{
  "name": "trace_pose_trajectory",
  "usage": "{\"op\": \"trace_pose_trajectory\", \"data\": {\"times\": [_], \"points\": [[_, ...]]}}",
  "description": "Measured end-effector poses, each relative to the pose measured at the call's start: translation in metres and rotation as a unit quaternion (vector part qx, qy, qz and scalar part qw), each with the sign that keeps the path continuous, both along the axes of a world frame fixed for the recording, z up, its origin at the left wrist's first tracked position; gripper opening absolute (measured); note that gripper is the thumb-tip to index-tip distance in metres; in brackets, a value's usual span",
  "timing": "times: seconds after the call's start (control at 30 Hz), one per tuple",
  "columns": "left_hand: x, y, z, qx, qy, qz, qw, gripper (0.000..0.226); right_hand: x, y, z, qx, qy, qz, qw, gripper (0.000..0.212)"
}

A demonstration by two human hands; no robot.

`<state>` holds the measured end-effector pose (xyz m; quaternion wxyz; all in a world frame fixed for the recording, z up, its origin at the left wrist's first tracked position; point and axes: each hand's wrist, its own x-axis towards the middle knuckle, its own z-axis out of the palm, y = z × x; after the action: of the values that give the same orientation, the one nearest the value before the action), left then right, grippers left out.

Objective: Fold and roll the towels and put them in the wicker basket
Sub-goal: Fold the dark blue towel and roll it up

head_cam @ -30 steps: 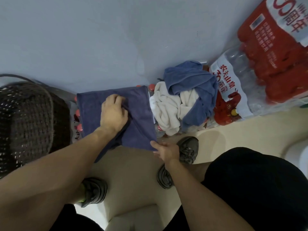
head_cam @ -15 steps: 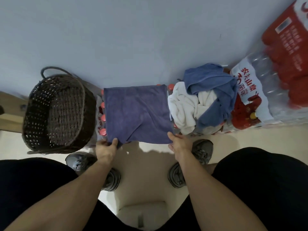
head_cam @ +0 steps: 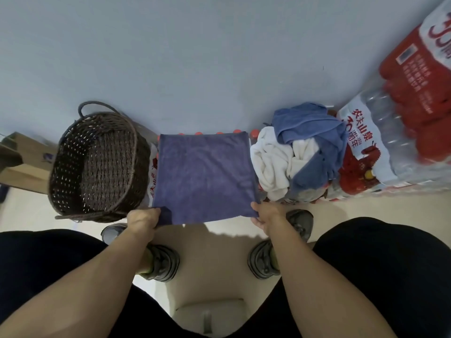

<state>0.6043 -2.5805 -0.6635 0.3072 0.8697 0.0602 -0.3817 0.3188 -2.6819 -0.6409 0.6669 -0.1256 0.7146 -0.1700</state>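
Observation:
A dark purple towel [head_cam: 203,176] lies folded flat and square on a pack of bottles against the wall. My left hand [head_cam: 142,219] grips its near left corner. My right hand [head_cam: 266,214] pinches its near right corner. A dark brown wicker basket [head_cam: 97,164] with nothing in it stands to the left of the towel. To the right sits a heap of unfolded towels, a white one [head_cam: 273,162] under a blue one [head_cam: 310,132].
Shrink-wrapped packs of water bottles with red labels [head_cam: 400,132] stand stacked at the right along the blue wall. A cardboard box [head_cam: 19,162] is at the far left. My two shoes [head_cam: 158,262] rest on the beige floor below the towel.
My left hand left the top of the towel and took its near left corner. The crease it pressed on has been smoothed flat. The view shifted, so the basket shows in full.

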Motion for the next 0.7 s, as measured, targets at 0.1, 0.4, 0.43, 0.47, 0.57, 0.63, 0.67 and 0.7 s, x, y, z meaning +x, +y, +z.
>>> {"op": "trace_pose_trajectory", "data": {"times": [0.1,0.4,0.43,0.47,0.57,0.63,0.67,0.7], "points": [[0.0,-0.001,0.0,-0.014,0.041,0.022,0.999,0.032,-0.003,0.0,0.002,0.03,0.0,0.041,0.999,0.009],[-0.007,-0.013,0.004,0.101,-0.051,-0.132,0.985,0.061,-0.003,0.001,-0.007,0.024,0.064,0.089,0.994,0.036],[-0.013,-0.014,0.01,0.117,-0.09,-0.157,0.976,0.064,-0.002,0.002,-0.007,0.006,0.093,0.129,0.987,0.043],[-0.02,-0.015,0.016,0.12,-0.141,-0.195,0.963,0.061,-0.001,0.002,-0.008,-0.038,0.152,0.179,0.971,0.044],[-0.039,-0.029,0.029,0.034,-0.25,-0.315,0.915,0.033,0.017,0.002,-0.003,-0.26,0.29,0.211,0.896,0.033],[-0.044,-0.054,0.035,-0.034,-0.234,-0.359,0.903,0.021,0.042,-0.001,0.002,-0.388,0.269,0.23,0.851,0.027],[-0.043,-0.069,0.037,-0.052,-0.225,-0.376,0.897,0.021,0.055,-0.006,0.004,-0.432,0.262,0.254,0.825,0.025],[-0.039,-0.084,0.039,-0.061,-0.229,-0.393,0.888,0.023,0.068,-0.013,0.006,-0.46,0.257,0.276,0.804,0.025]]}}
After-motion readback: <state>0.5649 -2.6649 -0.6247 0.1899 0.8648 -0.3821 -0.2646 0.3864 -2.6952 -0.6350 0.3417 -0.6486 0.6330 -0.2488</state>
